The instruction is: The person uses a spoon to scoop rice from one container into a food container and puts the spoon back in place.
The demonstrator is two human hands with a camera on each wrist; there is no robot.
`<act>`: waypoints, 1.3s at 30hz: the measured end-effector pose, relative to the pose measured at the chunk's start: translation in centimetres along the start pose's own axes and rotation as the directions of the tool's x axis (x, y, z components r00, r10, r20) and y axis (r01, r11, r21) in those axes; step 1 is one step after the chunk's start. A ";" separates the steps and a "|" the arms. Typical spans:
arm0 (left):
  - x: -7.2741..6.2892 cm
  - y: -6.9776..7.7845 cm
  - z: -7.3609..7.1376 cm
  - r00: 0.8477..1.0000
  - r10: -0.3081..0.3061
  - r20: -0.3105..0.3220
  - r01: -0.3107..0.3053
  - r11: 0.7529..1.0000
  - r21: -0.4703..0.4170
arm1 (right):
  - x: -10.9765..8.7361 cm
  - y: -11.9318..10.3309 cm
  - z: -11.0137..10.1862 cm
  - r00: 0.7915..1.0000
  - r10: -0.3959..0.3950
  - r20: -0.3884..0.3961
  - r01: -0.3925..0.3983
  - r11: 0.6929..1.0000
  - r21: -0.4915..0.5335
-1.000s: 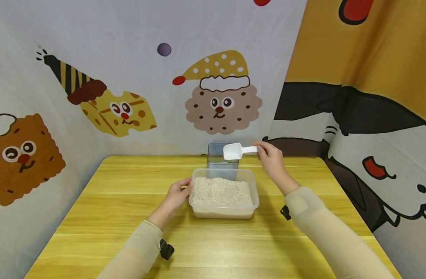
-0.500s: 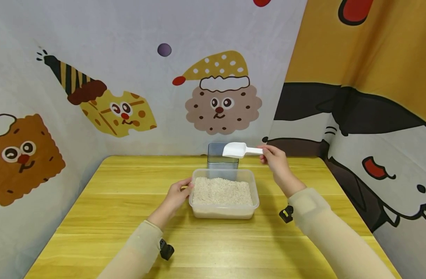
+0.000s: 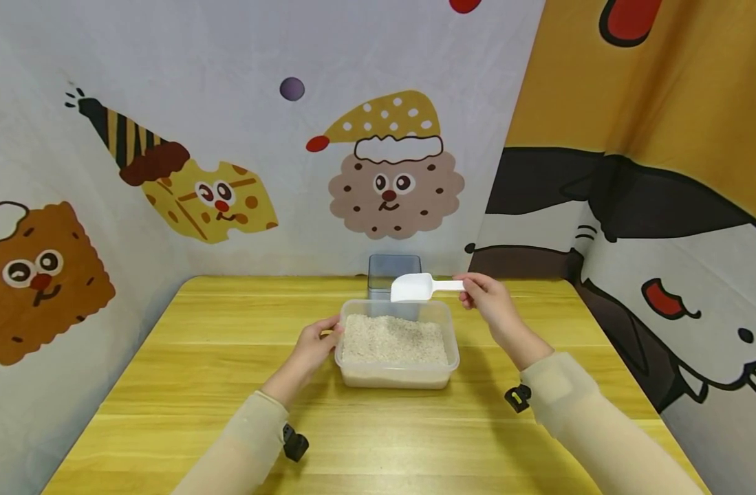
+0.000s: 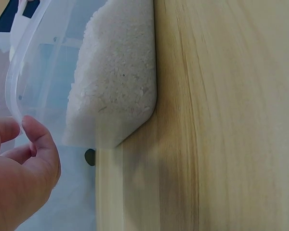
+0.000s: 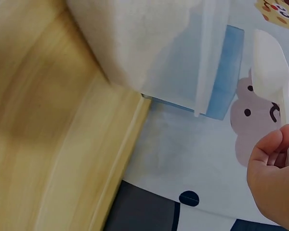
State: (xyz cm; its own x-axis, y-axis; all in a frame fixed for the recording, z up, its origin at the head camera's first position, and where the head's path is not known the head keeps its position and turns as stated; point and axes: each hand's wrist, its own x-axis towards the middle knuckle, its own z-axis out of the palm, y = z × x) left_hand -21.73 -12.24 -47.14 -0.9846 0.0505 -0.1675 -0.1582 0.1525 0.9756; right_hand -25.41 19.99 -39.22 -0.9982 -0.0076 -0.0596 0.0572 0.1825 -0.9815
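A clear plastic container of white rice sits on the table. My left hand holds its left rim; in the left wrist view the thumb and fingers meet right at that rim. With the right hand I grip a white scoop by its handle, the bowl pointing left. The scoop hangs over the container's back rim, above the rice. Behind stands a bluish see-through bin, partly hidden by the scoop and the container. In the right wrist view the scoop appears beside the container.
The wooden table ends at a back edge close behind the bluish bin. A printed cloth with cartoon figures hangs behind and on both sides. Each wrist wears a small black camera.
My right hand has brought the scoop down and toward me, from above the bluish bin to the rice container's back rim. The left hand has stayed at the container.
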 end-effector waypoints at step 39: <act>0.1 0.0 0.1 1.000 -0.004 -0.014 0.004 1.000 -0.021 | -2.1 4.0 2.9 0.685 -0.652 0.324 0.693 0.449 -0.563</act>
State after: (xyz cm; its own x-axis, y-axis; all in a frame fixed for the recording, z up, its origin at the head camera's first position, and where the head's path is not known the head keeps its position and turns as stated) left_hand -21.79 -12.18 -47.20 -0.9848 0.0364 -0.1699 -0.1638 0.1315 0.9777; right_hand -23.08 17.87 -43.52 -0.7155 -0.4426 0.5405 -0.6769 0.6306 -0.3796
